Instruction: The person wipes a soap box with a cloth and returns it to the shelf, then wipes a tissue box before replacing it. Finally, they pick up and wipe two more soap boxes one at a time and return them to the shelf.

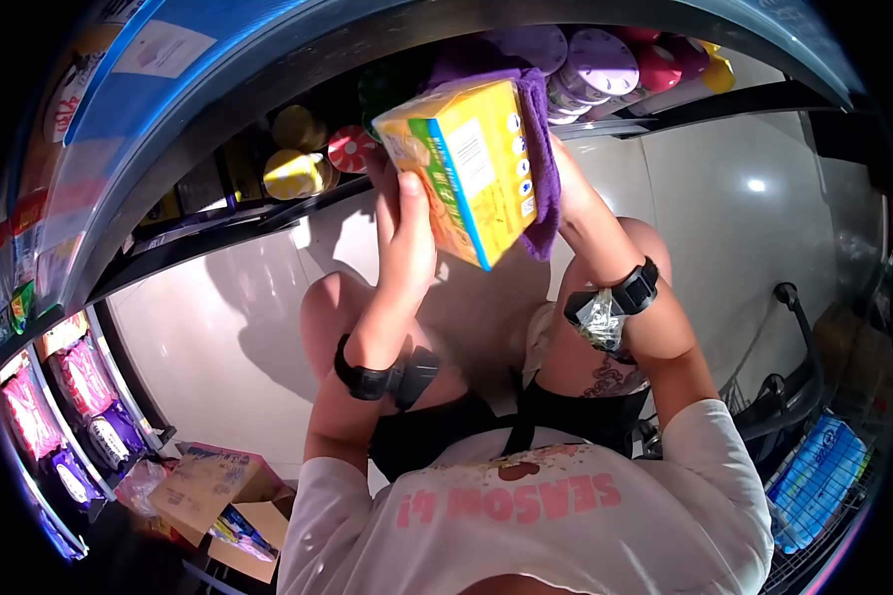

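Note:
A yellow box [496, 178] with a blue edge, a green stripe and a white barcode label is held up, tilted, in front of the low shelf. My left hand [417, 230] grips its left side, thumb on the near face. On the other side, a purple cloth [543, 169] lies along the box and touches it. My right hand [568, 178] is at this cloth, and its fingers are hidden behind the cloth and the box.
Round-lidded containers [600, 64] and yellow cans [293, 174] stand on the low shelf [208, 228]. An open carton [218, 486] sits at lower left near hanging pink packs [84, 377]. A wire cart holds blue packs [819, 481] at right.

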Demonstrator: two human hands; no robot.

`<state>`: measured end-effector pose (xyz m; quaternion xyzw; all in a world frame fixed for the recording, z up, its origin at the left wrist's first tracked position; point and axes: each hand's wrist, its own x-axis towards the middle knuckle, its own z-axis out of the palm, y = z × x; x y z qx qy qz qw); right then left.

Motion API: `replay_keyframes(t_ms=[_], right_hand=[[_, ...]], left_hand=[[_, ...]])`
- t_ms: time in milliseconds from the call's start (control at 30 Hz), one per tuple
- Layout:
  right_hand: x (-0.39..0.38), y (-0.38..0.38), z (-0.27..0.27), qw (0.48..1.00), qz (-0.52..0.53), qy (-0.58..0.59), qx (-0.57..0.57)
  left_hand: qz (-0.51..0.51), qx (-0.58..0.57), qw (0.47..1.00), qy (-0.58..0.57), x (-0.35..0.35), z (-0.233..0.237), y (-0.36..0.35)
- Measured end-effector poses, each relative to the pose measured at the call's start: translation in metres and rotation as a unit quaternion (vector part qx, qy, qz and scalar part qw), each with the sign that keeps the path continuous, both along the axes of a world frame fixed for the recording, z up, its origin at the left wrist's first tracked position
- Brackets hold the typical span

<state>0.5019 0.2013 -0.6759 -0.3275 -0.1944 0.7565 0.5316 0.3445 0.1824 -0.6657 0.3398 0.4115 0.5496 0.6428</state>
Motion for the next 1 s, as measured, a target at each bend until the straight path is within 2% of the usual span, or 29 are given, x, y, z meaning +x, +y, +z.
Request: replay_keyframes(t_ms=[33,100,133,167,233,267,333,500,567,600,633,700,767,833,900,1000], right_hand=[[-0.001,0.000,0.005,1.000,0.002,0.000,0.001],[-0.004,0.001,0.012,1.000,-0.004,-0.015,0.016],[-0.006,0.004,0.011,0.998,0.001,-0.049,0.025],[-0.013,0.005,0.019,0.998,-0.033,-0.045,0.021],[-0.015,0.009,0.010,0.997,-0.030,-0.062,0.044],[-0.014,0.009,0.008,0.995,-0.048,-0.067,0.055],[-0.012,0.010,0.009,0.992,-0.051,-0.092,0.071],[-0.008,0.009,0.009,0.990,-0.064,-0.107,0.065],[-0.008,0.007,0.014,0.991,-0.051,-0.103,0.065],[-0.007,0.007,0.014,0.993,-0.042,-0.093,0.054],[-0.007,0.007,0.014,0.995,-0.033,-0.083,0.044],[-0.008,0.005,0.017,0.994,-0.038,-0.094,0.047],[-0.006,0.005,0.018,0.997,-0.031,-0.062,0.019],[-0.005,0.005,0.020,0.998,-0.027,-0.046,0.022],[-0.006,0.003,0.023,0.999,-0.034,0.025,-0.025],[-0.007,0.002,0.013,0.994,-0.009,0.104,0.025]], left_hand=[[0.007,0.008,0.999,0.037,-0.002,0.000,0.005],[-0.001,0.023,1.000,-0.007,-0.002,0.005,0.012],[0.037,-0.006,0.999,0.010,0.004,0.014,0.014],[0.023,-0.020,1.000,0.005,0.001,0.010,0.015],[0.024,-0.099,0.995,-0.003,0.004,0.022,0.013],[0.023,-0.099,0.995,-0.002,0.003,0.022,0.012],[-0.103,-0.072,0.992,-0.021,-0.004,0.018,0.013],[-0.151,-0.012,0.988,0.032,-0.006,0.015,0.007],[-0.161,-0.054,0.985,-0.023,-0.005,0.020,0.005],[-0.132,-0.075,0.986,-0.071,-0.005,0.018,0.005],[-0.131,-0.077,0.986,-0.071,-0.007,0.017,0.005],[-0.138,-0.030,0.990,0.028,-0.009,0.016,0.006],[-0.117,0.004,0.993,0.010,-0.008,0.021,0.008],[-0.164,0.028,0.986,-0.002,-0.017,0.025,0.014],[-0.170,0.029,0.985,-0.001,-0.020,0.028,0.016],[-0.119,0.062,0.991,0.019,-0.019,0.036,0.017]])
